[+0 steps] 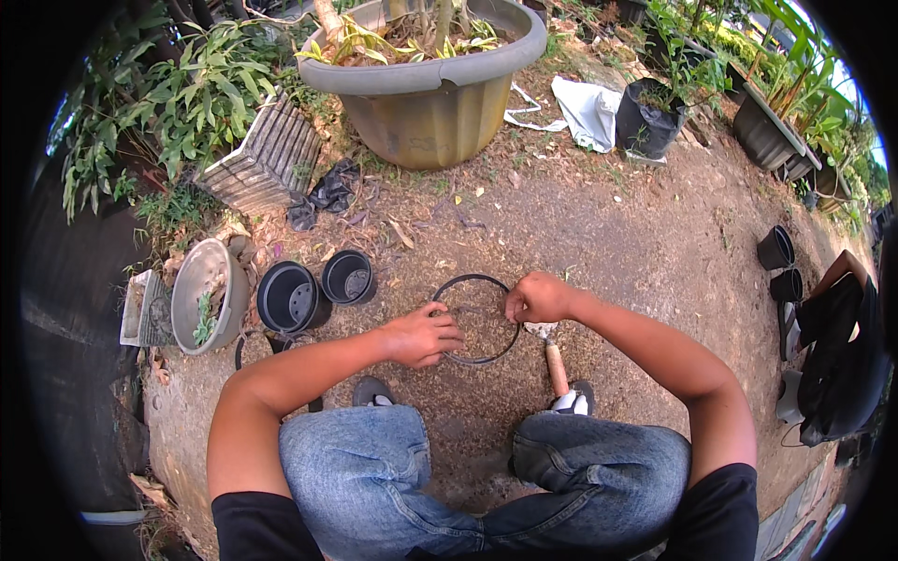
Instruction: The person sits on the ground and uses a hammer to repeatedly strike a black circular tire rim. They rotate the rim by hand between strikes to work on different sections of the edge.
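Between my hands on the ground is a round black rim (482,360), with brown soil colour inside it. Whether it is a soil-filled pot or a bare hoop I cannot tell. My left hand (423,337) lies over the rim's left side, fingers loosely bent and slightly apart. At the right side of the rim, my right hand (541,297) is closed in a pinch; what its fingertips hold, if anything, is hidden. Just below that hand lies a trowel with a wooden handle (557,366), its blade partly covered, close to my right foot.
Two black plant pots (294,297) stand to the left, beside a grey basin (210,297) with a small plant. A large planter (421,103) stands ahead. White cloth (587,112) and a black grow bag (649,120) lie beyond. Another person's arm (842,271) shows at far right.
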`<state>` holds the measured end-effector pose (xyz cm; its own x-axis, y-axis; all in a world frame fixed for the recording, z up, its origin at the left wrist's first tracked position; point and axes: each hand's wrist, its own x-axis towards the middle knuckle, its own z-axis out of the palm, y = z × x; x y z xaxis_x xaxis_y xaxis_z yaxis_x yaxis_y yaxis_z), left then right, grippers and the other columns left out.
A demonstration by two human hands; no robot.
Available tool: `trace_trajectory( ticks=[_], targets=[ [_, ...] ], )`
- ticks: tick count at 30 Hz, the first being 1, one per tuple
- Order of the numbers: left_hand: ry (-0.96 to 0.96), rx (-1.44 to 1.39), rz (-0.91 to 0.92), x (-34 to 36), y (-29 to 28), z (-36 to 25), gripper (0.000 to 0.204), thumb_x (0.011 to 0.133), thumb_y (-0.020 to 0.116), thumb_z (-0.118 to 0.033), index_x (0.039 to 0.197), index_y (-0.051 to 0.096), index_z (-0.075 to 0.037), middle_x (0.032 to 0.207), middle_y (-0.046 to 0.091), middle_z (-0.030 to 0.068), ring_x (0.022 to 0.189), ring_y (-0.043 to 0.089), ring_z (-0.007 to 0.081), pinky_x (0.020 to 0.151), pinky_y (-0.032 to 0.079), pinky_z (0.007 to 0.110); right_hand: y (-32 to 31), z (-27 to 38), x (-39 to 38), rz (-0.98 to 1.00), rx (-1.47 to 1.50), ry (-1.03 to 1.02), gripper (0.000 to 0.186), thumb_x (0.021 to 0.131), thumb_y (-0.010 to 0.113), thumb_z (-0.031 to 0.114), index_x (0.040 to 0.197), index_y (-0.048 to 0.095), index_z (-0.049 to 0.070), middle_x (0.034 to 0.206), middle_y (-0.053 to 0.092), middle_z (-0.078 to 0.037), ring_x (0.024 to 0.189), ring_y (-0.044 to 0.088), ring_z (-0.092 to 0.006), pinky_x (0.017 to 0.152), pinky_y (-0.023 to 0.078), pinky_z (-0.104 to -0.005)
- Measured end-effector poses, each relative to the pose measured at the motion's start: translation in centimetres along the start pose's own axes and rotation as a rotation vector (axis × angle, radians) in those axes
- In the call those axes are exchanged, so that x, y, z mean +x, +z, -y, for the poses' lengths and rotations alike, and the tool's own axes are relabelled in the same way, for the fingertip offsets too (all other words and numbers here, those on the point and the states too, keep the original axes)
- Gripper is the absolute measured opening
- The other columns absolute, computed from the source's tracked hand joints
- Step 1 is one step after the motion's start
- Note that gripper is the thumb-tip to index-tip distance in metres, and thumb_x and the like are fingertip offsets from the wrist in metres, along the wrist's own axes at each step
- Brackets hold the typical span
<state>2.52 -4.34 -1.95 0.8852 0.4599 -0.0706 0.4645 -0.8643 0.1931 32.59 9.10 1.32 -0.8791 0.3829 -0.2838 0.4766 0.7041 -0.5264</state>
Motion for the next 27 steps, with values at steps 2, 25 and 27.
trace_trajectory(
  ticks=[2, 25, 27],
  targets=[
    [0.001, -0.006, -0.004, 0.0, -0.1, 0.0, 0.047, 0.092, 0.070, -0.024, 0.138, 0.068, -0.014, 0.143, 0.065, 0.0020, 0.133, 0.056, 0.0213, 0.121, 0.030, 0.053, -0.9, 0.1, -0.1, 0.108, -0.031, -0.004, 0.017, 0.078, 0.081, 0.023, 0.094, 0.082, 0.018, 0.091, 0.080, -0.005, 0.092, 0.076, -0.0255, 0.078, 0.059, -0.0423],
    [-0.026, -0.061, -0.044, -0.3, 0.1, -0.3, 0.049, 0.088, 0.076, -0.022, 0.136, 0.069, -0.014, 0.141, 0.065, 0.0031, 0.132, 0.057, 0.0223, 0.118, 0.034, 0.049, 3.3, 0.8, 0.3, -0.166, -0.259, -0.110, 0.019, 0.084, 0.075, 0.022, 0.102, 0.078, 0.016, 0.099, 0.078, -0.010, 0.096, 0.075, -0.0320, 0.083, 0.060, -0.0442],
    [-0.029, -0.067, -0.042, -0.2, 0.1, -0.4, 0.048, 0.088, 0.075, -0.023, 0.135, 0.069, -0.015, 0.142, 0.065, 0.0029, 0.132, 0.057, 0.0226, 0.117, 0.034, 0.049, 3.4, 0.8, 0.2, -0.170, -0.226, -0.140, 0.021, 0.085, 0.075, 0.020, 0.104, 0.078, 0.014, 0.105, 0.078, -0.009, 0.101, 0.073, -0.0309, 0.087, 0.060, -0.0434]
  ],
)
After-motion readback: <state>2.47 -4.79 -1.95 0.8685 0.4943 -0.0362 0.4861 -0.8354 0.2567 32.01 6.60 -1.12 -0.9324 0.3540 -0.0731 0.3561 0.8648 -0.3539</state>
